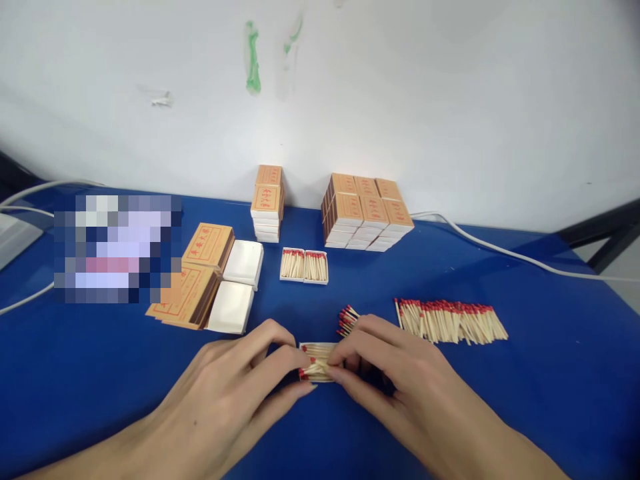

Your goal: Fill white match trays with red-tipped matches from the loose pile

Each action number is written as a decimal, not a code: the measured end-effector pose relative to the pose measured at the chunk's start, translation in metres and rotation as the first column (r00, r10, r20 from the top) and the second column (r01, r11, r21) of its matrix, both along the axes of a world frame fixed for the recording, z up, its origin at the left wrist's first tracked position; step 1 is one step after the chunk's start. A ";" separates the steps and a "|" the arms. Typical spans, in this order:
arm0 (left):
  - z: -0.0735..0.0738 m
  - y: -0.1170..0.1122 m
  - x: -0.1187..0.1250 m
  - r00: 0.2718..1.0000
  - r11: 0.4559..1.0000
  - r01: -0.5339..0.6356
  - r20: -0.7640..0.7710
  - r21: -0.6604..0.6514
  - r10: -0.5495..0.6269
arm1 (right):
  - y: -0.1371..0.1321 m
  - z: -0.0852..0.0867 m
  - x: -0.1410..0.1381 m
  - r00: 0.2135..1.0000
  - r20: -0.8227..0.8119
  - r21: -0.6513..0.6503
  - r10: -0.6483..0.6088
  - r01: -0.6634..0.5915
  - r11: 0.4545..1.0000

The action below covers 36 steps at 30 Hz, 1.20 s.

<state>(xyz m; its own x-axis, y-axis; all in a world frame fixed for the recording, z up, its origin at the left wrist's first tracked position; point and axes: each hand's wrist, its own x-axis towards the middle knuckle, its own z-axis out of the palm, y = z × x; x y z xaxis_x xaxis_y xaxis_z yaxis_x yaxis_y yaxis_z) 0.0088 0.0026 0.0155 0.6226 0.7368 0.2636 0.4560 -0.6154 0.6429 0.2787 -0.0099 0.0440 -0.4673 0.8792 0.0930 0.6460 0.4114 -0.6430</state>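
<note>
One matchbox tray [325,381]: left fingers [280,365] holding its end, right fingers [353,348] pinching matches [317,367] over it.

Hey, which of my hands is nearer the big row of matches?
Right. Your right hand is just in front of the row of matches, toward its left end; your left hand is farther left.

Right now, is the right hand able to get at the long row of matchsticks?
Probably yes: the long row of matchsticks lies on the blue table just beyond the right hand, with nothing visible between, though that hand is occupied at the matchbox tray.
</note>
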 end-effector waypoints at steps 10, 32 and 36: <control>0.000 -0.003 0.007 0.990 0.997 -0.023 0.135 -0.075 0.033 | 0.006 -0.009 0.004 0.994 -0.014 0.018 0.105 -0.105 0.994; 0.005 -0.004 0.006 0.997 0.997 -0.072 -0.006 0.040 0.072 | 0.005 0.000 0.012 0.990 0.017 0.005 0.141 -0.141 0.990; 0.004 -0.005 0.008 0.995 0.995 -0.091 0.032 0.050 0.089 | 0.002 0.000 0.010 0.995 -0.023 0.074 0.102 -0.100 0.992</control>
<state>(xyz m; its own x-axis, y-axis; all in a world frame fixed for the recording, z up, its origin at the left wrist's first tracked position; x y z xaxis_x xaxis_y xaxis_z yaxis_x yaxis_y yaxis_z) 0.0168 -0.0024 0.0196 0.5455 0.7744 0.3205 0.4920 -0.6055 0.6255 0.2885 -0.0074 0.0437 -0.5496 0.8182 0.1688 0.5817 0.5198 -0.6256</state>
